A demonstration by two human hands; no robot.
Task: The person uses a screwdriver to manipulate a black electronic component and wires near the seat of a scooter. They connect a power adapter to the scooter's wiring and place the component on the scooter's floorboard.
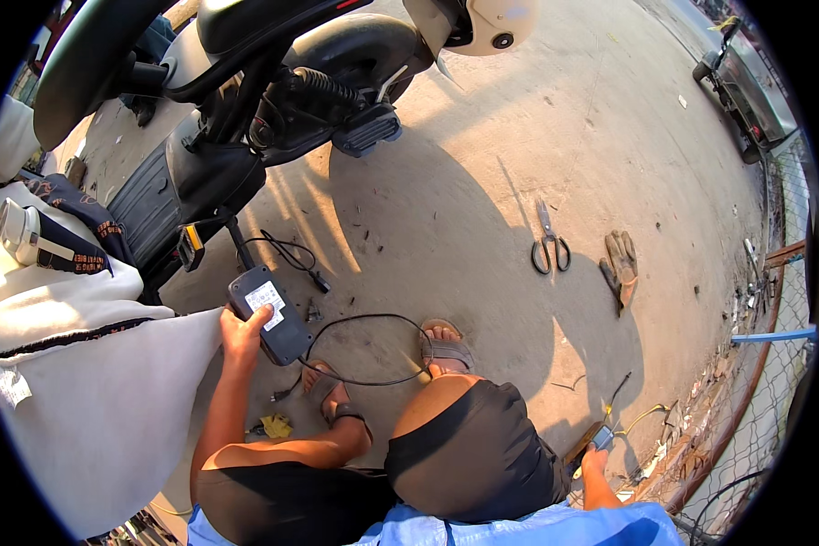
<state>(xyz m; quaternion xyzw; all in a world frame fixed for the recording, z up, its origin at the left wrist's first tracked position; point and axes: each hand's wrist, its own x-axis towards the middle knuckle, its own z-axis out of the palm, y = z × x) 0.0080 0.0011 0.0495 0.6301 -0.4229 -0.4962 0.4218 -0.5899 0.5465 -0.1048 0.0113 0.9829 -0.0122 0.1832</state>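
1. Right hand (595,464): gripping device (601,437), well right of charger (280,314).
2. Left hand (242,335): pinching charger by its left edge.
3. Cable (373,317): loops right of charger.
4. Scissors (547,241), glove (621,266): farther out, right of charger.
5. Scooter (211,177): beyond charger.

Scissors (548,238) and glove (622,262) on ground (446,246)

Gripping a black box (285,329) in the left hand (242,335), holding a small device (601,437) in the right hand (595,462), near a scooter (211,175), before scissors (548,235) and a glove (622,262) on sandy ground (464,237)
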